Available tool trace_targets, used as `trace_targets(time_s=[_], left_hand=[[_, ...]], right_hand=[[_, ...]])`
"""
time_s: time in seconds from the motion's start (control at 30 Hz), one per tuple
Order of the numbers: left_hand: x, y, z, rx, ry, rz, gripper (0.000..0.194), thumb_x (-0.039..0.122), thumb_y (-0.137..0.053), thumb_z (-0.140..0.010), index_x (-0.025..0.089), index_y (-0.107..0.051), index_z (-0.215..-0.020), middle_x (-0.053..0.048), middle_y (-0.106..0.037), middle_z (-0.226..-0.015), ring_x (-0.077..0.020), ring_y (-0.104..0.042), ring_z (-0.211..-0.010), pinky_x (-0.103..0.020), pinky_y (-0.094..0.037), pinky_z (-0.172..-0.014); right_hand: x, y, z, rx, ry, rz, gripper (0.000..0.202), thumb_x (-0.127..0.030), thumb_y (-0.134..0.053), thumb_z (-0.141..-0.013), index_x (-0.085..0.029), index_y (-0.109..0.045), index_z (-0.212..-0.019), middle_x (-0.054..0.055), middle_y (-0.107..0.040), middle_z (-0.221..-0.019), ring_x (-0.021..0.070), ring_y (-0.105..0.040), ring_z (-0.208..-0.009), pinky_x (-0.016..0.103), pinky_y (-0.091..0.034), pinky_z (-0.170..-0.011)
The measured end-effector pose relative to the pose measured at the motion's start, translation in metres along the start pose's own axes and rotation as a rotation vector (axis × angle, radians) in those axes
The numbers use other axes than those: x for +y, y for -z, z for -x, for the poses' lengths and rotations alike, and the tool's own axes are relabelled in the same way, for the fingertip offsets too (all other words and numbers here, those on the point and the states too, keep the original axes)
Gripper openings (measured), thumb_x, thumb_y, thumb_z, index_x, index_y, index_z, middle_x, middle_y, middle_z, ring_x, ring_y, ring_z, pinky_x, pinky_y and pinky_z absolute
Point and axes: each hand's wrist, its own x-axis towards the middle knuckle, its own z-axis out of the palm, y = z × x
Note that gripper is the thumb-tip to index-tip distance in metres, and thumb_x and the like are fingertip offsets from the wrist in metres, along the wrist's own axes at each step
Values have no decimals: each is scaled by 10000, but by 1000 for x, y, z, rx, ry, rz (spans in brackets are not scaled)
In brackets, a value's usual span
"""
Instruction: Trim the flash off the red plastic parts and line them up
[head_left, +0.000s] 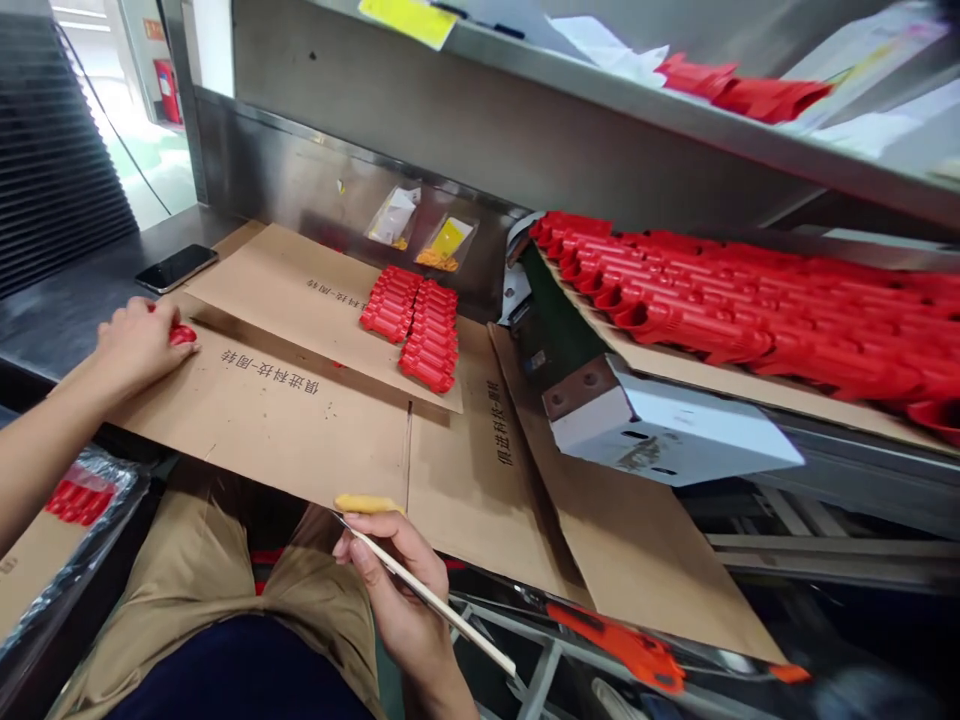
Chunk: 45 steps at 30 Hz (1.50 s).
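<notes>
At the left edge of the cardboard, my left hand [139, 345] is closed round a small red plastic part [182, 334], mostly hidden under the fingers. My right hand [405, 580], near my lap at the cardboard's front edge, grips a slim tool with a long pale handle [457, 622] and a thin dark tip pointing up and left. A yellow cover [367, 503] sits on one of its fingers. Between and beyond the hands lie printed cardboard sheets [345, 440]. On the upper sheet, two rows of red plastic parts [427, 325] stand side by side.
A phone [177, 268] lies at the back left. Two small plastic bags [448, 242] rest against the metal back wall. Many red parts [712, 295] fill a raised board at right, above a white metal block [667, 425]. An orange-handled tool [619, 640] lies at the front edge.
</notes>
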Motion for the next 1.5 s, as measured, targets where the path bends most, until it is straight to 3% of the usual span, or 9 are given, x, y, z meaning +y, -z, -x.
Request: trace_targets(time_s=[0.2,0.27,0.43,0.57,0.7,0.83,0.93,1.13,1.5], left_hand=[[14,-11,-12,127,-204,-176,961,913,-549,-814,167,-608,-1417,-149,-501,-1611,-585,-369,-1494,-590,-388,-816],[56,-31,-18,-20,-388,-282,807,705,-400,-1032,46,-514,-1484,-279,-533,-1493,-570,-454,-1434,-696,-397,-945],[181,-135,-51,-312,-594,-280,229,162,-535,-974,86,-723,-1080,-253,-682,-1174,-430,-612,-1190,-526,-477,-964],[216,-183,-75,-391,-548,-235,309,44,-418,-971,55,-713,-1059,-279,-652,-1224,-450,-538,-1296,-593,-437,-1038],[186,-138,-46,-476,-500,-99,296,126,-568,-867,27,-702,-1112,-332,-647,-1217,-517,-585,-1216,-662,-449,-1018],[142,-63,42,-753,-428,211,395,442,-509,-1022,163,-723,-1202,-135,-770,-1043,-304,-748,-893,-383,-606,-759],[123,-32,109,-933,-69,661,380,535,-622,-1043,275,-779,-1272,-85,-795,-1197,-285,-761,-1089,-312,-607,-870],[97,-18,173,-610,492,822,365,578,-819,-922,292,-829,-1150,-70,-813,-1095,-218,-749,-931,-227,-584,-822],[98,-28,182,-502,654,1021,477,638,-869,-859,174,-761,-848,-35,-654,-708,-109,-512,-584,-173,-437,-539]], right_hand=[[7,14,3,52,-37,74,111,-304,-683,-1064,-212,-743,-1046,35,-789,-804,171,-759,-723,278,-589,-676],[8,15,2,45,-76,88,148,-319,-665,-1074,-204,-740,-1019,45,-794,-795,178,-759,-738,287,-584,-693],[-1,12,-1,20,-91,86,257,-434,-622,-1106,-229,-752,-1022,34,-808,-787,182,-744,-746,310,-557,-743],[-6,15,4,65,-95,72,322,-482,-615,-1109,-236,-770,-971,26,-792,-727,175,-729,-713,315,-549,-769],[3,24,8,158,-210,-53,337,-475,-653,-1089,-207,-753,-912,37,-754,-704,144,-681,-602,270,-543,-639],[6,26,-3,214,-277,-220,251,-455,-737,-1032,-213,-723,-1098,-17,-669,-734,95,-610,-538,195,-475,-517],[-1,20,-16,-4,-338,-249,222,-399,-786,-986,-198,-723,-1056,-43,-607,-697,71,-516,-523,172,-390,-496],[-1,-1,-15,-157,-415,-212,285,-422,-738,-996,-177,-664,-870,-16,-624,-686,85,-496,-560,196,-376,-539],[0,1,3,-152,-371,-20,359,-481,-657,-1049,-193,-669,-833,-28,-584,-623,102,-487,-507,217,-374,-502]])
